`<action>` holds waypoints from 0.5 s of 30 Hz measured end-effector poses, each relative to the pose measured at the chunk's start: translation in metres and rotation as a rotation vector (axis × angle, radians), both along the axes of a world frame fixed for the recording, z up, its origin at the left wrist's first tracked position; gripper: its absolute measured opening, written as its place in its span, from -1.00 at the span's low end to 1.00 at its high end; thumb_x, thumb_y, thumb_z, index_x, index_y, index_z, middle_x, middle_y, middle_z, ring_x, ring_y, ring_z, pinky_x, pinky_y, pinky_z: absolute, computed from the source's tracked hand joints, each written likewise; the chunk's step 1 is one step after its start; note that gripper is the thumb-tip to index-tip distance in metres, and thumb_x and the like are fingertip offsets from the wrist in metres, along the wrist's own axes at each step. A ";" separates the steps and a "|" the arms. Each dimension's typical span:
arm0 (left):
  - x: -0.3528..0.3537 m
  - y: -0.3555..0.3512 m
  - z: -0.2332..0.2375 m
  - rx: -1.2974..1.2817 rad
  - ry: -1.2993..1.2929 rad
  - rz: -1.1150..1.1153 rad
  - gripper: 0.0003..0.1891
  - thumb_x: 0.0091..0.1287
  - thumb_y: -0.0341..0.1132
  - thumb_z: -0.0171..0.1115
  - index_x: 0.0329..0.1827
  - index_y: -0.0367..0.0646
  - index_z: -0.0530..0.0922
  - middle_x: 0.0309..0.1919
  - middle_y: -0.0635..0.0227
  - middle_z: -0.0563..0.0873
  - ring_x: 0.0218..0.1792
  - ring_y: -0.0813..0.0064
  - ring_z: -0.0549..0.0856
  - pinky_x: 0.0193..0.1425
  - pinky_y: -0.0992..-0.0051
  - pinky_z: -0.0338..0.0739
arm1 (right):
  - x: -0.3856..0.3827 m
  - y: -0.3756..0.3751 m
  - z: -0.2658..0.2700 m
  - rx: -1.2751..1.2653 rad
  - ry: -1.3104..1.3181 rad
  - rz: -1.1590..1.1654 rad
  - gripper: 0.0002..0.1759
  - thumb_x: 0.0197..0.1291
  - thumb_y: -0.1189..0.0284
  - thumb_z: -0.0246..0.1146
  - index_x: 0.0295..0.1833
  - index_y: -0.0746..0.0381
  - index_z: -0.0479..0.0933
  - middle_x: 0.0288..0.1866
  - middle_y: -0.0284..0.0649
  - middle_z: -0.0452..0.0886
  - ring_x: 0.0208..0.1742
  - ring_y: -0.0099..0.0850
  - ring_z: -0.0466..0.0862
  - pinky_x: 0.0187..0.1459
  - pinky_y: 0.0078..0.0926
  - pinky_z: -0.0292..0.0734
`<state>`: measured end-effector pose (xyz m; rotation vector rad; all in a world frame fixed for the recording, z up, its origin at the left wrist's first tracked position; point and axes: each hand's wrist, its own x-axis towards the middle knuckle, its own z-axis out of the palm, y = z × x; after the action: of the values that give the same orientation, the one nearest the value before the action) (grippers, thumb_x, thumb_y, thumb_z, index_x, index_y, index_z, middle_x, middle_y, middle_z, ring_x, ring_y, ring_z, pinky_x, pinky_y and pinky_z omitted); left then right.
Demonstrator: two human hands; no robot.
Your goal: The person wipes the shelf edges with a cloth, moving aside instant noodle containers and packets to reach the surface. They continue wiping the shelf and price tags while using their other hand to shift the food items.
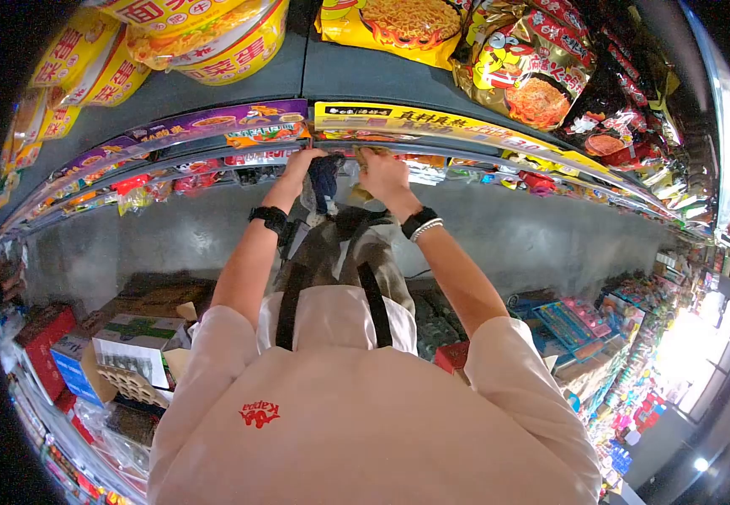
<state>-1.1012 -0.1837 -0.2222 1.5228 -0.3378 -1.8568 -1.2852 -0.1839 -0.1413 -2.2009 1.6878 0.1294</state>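
My left hand (302, 167), with a black watch at its wrist, is raised to the front edge of the shelf. Its fingers are closed on a dark blue cloth (324, 180) that hangs down beside them. My right hand (386, 179), with a black band and a pale bracelet, is at the same height a little to the right. It is closed around a crumpled yellowish-brown cloth (368, 158), partly hidden by the fingers. Both hands are just below the yellow price strip (466, 130) and the purple strip (196, 126).
Yellow noodle bowls (234, 46) stand on the upper shelf at left, noodle packs (529, 71) at right. Coloured packets line the lower shelf. Behind me, an open carton (133, 353) is among boxes on the grey floor (508, 231); stacked goods (579, 328) are at right.
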 end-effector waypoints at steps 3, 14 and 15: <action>-0.001 -0.001 -0.001 0.011 -0.033 0.010 -0.75 -0.03 -0.27 0.27 -0.36 -0.27 0.56 -0.40 0.30 0.62 -0.33 0.44 0.55 -0.21 0.47 0.33 | -0.024 0.001 -0.004 -0.054 0.079 -0.037 -0.58 -0.09 0.25 0.16 -0.03 0.05 0.42 -0.34 -0.12 0.58 -0.34 -0.19 0.63 -0.38 -0.20 0.53; -0.006 -0.004 0.015 0.146 -0.300 -0.051 -0.54 -0.10 -0.15 0.31 -0.16 -0.26 0.53 -0.17 0.20 0.56 -0.11 0.35 0.49 -0.04 0.37 0.26 | -0.004 0.007 -0.015 0.051 0.000 -0.068 -0.49 -0.05 0.22 0.15 0.07 0.12 0.32 -0.24 -0.06 0.58 -0.30 -0.09 0.61 -0.32 -0.17 0.53; -0.003 -0.005 0.009 0.127 -0.235 -0.054 -0.57 -0.08 -0.17 0.30 -0.17 -0.25 0.53 -0.19 0.21 0.57 -0.12 0.36 0.49 -0.05 0.36 0.26 | 0.005 0.008 -0.016 0.026 -0.056 -0.061 -0.49 -0.05 0.22 0.15 0.07 0.11 0.32 -0.23 -0.06 0.57 -0.29 -0.09 0.60 -0.31 -0.16 0.53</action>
<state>-1.1044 -0.1885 -0.2129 1.8418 -0.3777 -1.7712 -1.2799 -0.1754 -0.1575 -2.1123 1.7108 0.0734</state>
